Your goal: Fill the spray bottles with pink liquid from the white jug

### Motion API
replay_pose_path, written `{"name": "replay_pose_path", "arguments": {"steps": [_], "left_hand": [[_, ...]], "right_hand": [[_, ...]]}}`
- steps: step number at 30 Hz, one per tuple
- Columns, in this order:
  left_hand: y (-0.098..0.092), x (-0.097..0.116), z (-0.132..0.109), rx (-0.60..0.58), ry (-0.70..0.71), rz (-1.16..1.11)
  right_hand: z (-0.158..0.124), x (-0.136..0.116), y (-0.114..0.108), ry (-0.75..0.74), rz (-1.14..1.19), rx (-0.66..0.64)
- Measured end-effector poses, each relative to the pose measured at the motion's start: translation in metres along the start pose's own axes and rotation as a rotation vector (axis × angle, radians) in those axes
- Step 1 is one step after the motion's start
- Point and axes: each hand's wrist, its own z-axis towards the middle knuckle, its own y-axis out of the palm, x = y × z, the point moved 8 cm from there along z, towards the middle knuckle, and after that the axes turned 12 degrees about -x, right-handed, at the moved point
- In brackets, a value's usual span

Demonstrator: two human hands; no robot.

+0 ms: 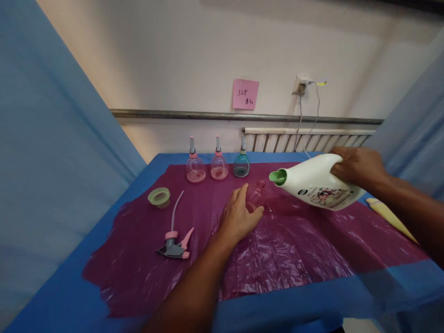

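My left hand (239, 215) is wrapped round a small clear bottle (257, 194) that stands open-topped on the purple plastic sheet (294, 249). My right hand (357, 167) grips the rear of a large white jug (317, 182) with a green spout. The jug is tipped sideways, its spout pointing left, just above and right of the small bottle's mouth. A pink and grey spray trigger with its tube (176, 240) lies loose on the sheet to the left. A green cap (159, 197) sits further left.
Three small spray bottles stand in a row at the back: two pink (195, 167) (219, 165) and one teal (241, 163). A yellow object (390, 216) lies at the right edge. Blue cloth (52, 152) hangs on both sides; a radiator and rail run along the wall.
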Motion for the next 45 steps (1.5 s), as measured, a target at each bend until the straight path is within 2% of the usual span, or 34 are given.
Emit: {"name": "replay_pose_path", "arguments": {"steps": [6, 28, 45], "left_hand": [[0.001, 0.002, -0.001, 0.0, 0.009, 0.01], [-0.001, 0.007, -0.003, -0.01, 0.021, 0.022], [-0.001, 0.007, -0.002, -0.01, 0.025, 0.025]], "right_hand": [[0.001, -0.003, -0.003, -0.031, -0.019, 0.031], [0.001, -0.027, -0.046, -0.127, -0.167, 0.073], [0.002, -0.039, -0.067, -0.166, -0.272, 0.088]]}}
